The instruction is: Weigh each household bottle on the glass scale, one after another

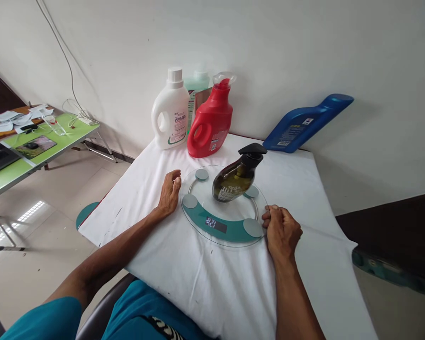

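A round glass scale (212,231) with a teal band and a lit digital display lies on the white-covered table (198,283). A dark olive pump bottle (237,177) with a black pump stands on the scale, leaning. My left hand (169,193) rests on the cloth at the scale's left rim, fingers loosely curled, holding nothing. My right hand (281,230) sits at the scale's right rim with its fingers curled against the glass edge.
A white detergent jug (170,111), a pale green bottle (197,85) and a red detergent jug (210,123) stand at the table's back by the wall. A blue bottle (306,123) leans against the wall at the right. A green desk (24,156) with papers stands at the left.
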Available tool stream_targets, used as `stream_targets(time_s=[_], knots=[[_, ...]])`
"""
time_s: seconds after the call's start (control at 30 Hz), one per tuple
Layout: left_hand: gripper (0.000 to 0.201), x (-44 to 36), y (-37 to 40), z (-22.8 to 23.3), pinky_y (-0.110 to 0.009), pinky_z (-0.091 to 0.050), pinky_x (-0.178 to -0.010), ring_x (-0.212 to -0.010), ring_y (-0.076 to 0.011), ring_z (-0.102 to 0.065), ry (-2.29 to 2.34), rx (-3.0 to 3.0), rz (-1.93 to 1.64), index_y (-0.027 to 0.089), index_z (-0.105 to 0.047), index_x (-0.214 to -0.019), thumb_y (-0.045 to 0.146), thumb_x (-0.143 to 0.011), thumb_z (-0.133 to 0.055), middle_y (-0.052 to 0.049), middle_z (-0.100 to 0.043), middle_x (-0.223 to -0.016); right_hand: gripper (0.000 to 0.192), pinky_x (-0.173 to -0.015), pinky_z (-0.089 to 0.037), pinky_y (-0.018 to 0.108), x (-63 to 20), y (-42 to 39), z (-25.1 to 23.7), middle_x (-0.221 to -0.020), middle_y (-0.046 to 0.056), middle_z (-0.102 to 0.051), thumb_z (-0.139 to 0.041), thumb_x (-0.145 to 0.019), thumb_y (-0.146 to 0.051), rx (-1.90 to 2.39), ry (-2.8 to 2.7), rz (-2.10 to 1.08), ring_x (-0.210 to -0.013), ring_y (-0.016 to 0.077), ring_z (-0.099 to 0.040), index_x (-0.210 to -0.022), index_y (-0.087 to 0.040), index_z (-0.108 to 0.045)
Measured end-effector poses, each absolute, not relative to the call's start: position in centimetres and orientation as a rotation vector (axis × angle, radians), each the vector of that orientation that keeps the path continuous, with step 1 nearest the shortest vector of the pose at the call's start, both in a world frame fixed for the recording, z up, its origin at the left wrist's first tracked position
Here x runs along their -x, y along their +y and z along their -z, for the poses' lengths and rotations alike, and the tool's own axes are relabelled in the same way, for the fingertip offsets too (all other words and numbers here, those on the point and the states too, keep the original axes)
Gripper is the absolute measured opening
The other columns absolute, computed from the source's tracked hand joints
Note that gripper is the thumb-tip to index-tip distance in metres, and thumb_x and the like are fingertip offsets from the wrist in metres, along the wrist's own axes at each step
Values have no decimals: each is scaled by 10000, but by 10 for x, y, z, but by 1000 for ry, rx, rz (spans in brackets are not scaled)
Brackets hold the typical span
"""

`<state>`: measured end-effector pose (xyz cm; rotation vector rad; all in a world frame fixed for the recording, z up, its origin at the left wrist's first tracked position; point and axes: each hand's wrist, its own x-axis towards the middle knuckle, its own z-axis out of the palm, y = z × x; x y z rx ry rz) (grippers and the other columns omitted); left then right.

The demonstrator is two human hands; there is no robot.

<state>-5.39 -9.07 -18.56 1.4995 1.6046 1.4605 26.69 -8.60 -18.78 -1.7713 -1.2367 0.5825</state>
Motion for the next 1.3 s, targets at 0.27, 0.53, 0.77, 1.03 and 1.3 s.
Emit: stream_targets(time_s=[0.27, 0.53, 0.77, 1.03, 1.3], knots=[[709, 55, -89, 190, -499, -557, -1125, -1291, -301, -667, 1604, -1464, -1421, 221, -622, -1310, 796, -1055, -294, -164, -676, -1374, 504, -739, -515, 386, -268, -86, 187, -648, 38, -669, -456, -918, -674, 1768, -1258, -569, -610, 226, -618, -851, -230, -685], [711, 56, -85, 190, -499, -560, -1100, -1215, -295, -696, 1621, -1435, -1403, 220, -636, -1284, 805, -1048, -308, -156, -704, -1299, 495, -760, -512, 392, -270, -86, 187, -650, 39, -670, -451, -929, -679, 1763, -1288, -564, -625, 234, -621, -852, -242, -671], [705, 56, -85, 188, -497, -561, -1087, -1203, -298, -702, 1620, -1442, -1396, 213, -641, -1268, 798, -1049, -315, -161, -709, -1304, 473, -757, -513, 392, -268, -86, 184, -658, 41, -668, -441, -908, -663, 1782, -1293, -570, -625, 233, -618, -848, -248, -659], [679, 54, -88, 186, -485, -555, -1097, -1204, -290, -702, 1621, -1461, -1365, 213, -645, -1286, 763, -1068, -313, -156, -714, -1321, 461, -755, -502, 395, -270, -86, 188, -644, 36, -665, -445, -920, -644, 1807, -1290, -551, -640, 242, -630, -840, -250, -670], [653, 52, -88, 184, -478, -550, -1095, -1211, -289, -707, 1619, -1465, -1353, 223, -651, -1285, 750, -1073, -330, -146, -727, -1323, 445, -766, -502, 402, -269, -86, 186, -634, 37, -656, -434, -912, -628, 1817, -1291, -558, -645, 249, -636, -832, -254, -659]])
